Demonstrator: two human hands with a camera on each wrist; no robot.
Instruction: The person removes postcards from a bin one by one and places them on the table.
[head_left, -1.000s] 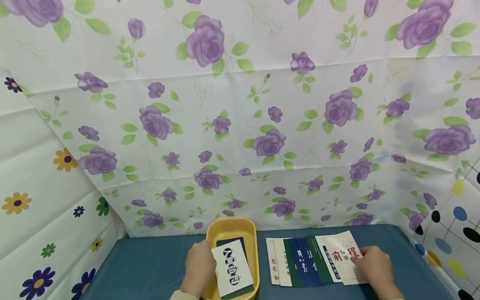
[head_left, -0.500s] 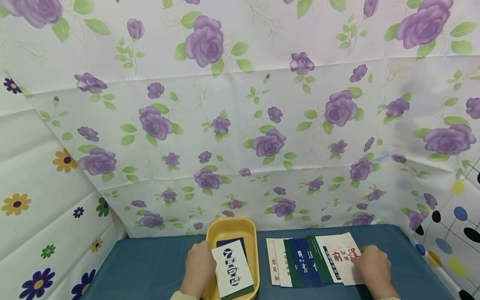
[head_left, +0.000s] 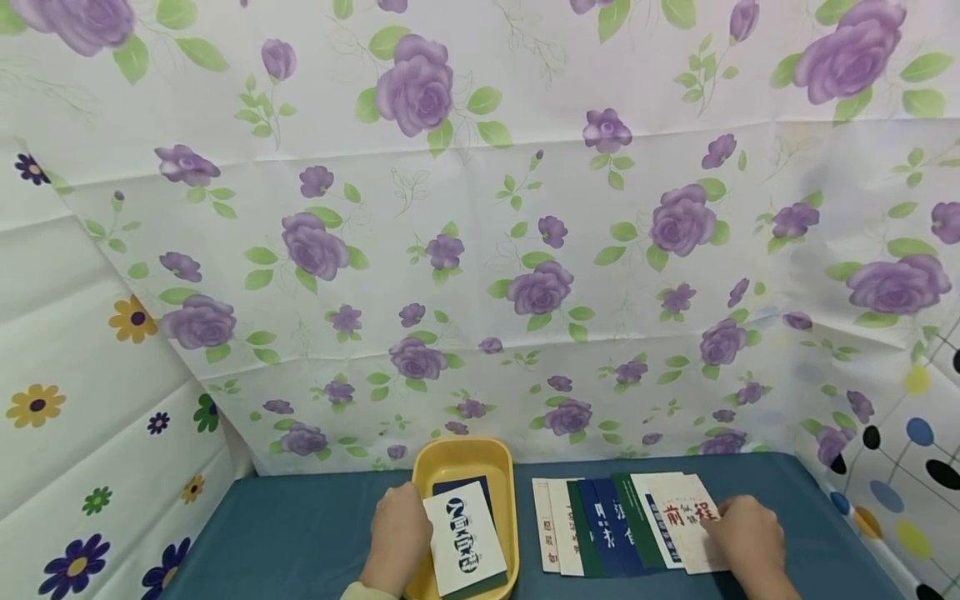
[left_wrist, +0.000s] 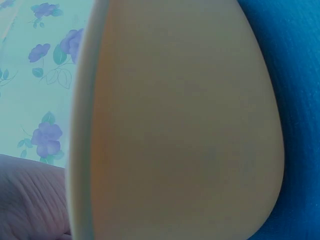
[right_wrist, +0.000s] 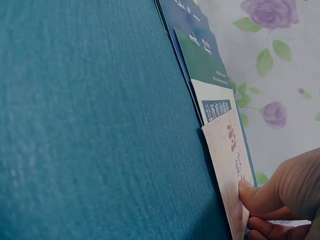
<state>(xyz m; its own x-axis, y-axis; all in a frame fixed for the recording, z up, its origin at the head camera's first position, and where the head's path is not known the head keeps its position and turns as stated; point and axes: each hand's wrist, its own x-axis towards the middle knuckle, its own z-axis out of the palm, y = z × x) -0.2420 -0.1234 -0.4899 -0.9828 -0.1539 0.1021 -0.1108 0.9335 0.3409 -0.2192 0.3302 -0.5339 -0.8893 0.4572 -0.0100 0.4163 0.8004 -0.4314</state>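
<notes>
My right hand (head_left: 750, 535) pinches the right edge of a cream card (head_left: 686, 537) with red characters, the rightmost of an overlapping row. In the right wrist view the thumb (right_wrist: 255, 197) lies on its face, with fingers curled behind. Leftward in that row come a white card with a blue band, green cards (head_left: 637, 521), blue cards (head_left: 609, 537) and pale cards (head_left: 567, 529). My left hand (head_left: 400, 529) grips the left rim of a yellow tray (head_left: 462, 450); its fingertips are hidden. Inside the tray, a white card (head_left: 465, 540) with black lettering lies over dark ones.
A blue-green cloth (head_left: 300, 533) covers the table. Behind it rises a white sheet (head_left: 480, 292) with purple roses. Flowered cloth (head_left: 75, 433) stands at the left, and a dotted cloth (head_left: 892, 467) at the right.
The cream card's upper right corner has come down a little, and the card lies closer to the row. My right hand shifts slightly with it. Left hand and tray stay in place.
</notes>
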